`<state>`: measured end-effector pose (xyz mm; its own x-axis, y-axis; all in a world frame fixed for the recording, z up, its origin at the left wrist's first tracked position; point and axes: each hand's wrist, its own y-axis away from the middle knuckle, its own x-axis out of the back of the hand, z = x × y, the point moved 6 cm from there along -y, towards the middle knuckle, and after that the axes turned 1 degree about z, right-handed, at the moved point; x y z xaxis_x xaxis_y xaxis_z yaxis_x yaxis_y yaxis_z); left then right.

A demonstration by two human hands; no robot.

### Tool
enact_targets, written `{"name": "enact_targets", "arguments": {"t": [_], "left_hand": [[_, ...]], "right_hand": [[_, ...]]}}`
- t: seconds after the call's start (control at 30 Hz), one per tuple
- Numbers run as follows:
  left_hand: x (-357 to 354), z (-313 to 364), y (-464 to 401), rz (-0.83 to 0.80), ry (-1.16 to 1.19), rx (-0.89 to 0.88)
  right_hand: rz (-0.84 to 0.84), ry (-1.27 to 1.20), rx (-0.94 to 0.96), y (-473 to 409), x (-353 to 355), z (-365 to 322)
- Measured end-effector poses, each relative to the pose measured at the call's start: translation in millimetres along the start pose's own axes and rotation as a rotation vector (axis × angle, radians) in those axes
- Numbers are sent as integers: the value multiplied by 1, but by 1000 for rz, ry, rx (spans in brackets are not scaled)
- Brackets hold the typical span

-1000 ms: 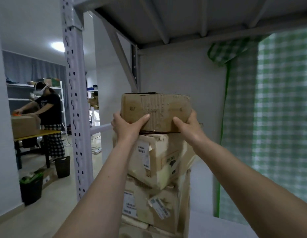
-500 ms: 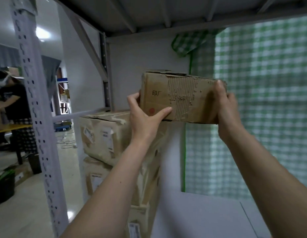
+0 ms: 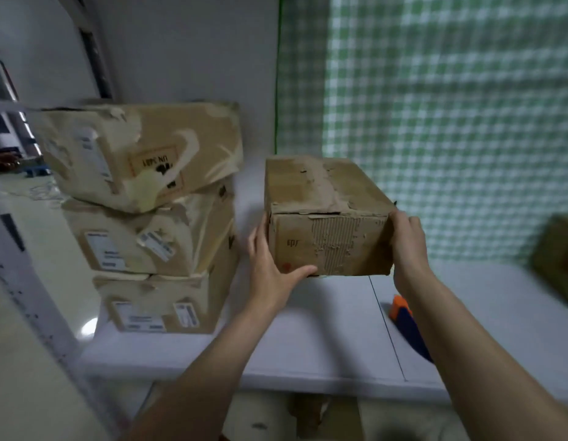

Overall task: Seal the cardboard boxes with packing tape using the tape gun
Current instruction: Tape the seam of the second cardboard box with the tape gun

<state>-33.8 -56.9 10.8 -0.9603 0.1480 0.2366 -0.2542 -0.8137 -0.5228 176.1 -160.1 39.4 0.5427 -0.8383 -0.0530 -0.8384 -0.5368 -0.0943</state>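
A worn brown cardboard box (image 3: 327, 218) with torn paper on its front sits low over the white shelf surface (image 3: 308, 338), held between both hands. My left hand (image 3: 270, 265) grips its lower left corner, thumb under the front edge. My right hand (image 3: 406, 240) clasps its right side. The box's top flaps look closed with old tape. An orange and blue tape gun (image 3: 406, 323) lies on the shelf to the right, partly hidden behind my right forearm.
A stack of three battered cardboard boxes (image 3: 149, 211) stands at the left of the shelf. A green checked curtain (image 3: 451, 122) hangs behind. Another dark box (image 3: 559, 249) shows at the right edge. A perforated metal rack post (image 3: 28, 297) rises at the left.
Both hands lifted the small box off the top of the stack, carried it right and lowered it down to the white shelf. The view swung right and down.
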Motion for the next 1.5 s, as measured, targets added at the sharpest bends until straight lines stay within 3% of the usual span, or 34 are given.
{"name": "enact_targets", "arguments": {"t": [0.2, 0.47, 0.57, 0.73, 0.8, 0.87, 0.93, 1.0, 1.1, 1.3, 1.5], "left_hand": [[-27, -60, 70, -145, 34, 176], [-39, -101, 135, -224, -35, 407], [-41, -107, 144, -176, -17, 511], [-31, -107, 127, -26, -199, 468], [-30, -105, 113, -76, -236, 454], [-34, -90, 96, -208, -417, 263], [-49, -71, 83, -458, -617, 28], [-67, -65, 77, -712, -778, -86], [-87, -75, 77, -917, -925, -102], [-102, -84, 81, -919, -1047, 62], [-125, -63, 94, -845, -1016, 271]], "right_hand": [[-55, 64, -211, 15, 24, 93], [-68, 142, -270, 40, 44, 168], [-64, 183, -256, 43, 47, 186], [-71, 299, -192, 29, 53, 187], [-28, 356, -137, 20, 59, 183], [83, 516, -17, 10, 72, 177], [179, 807, 84, -1, 85, 174], [163, 1093, 64, -13, 93, 182], [17, 1218, -79, -21, 102, 202], [-117, 1223, -70, -27, 115, 202], [34, 981, 178, -42, 103, 133]]}}
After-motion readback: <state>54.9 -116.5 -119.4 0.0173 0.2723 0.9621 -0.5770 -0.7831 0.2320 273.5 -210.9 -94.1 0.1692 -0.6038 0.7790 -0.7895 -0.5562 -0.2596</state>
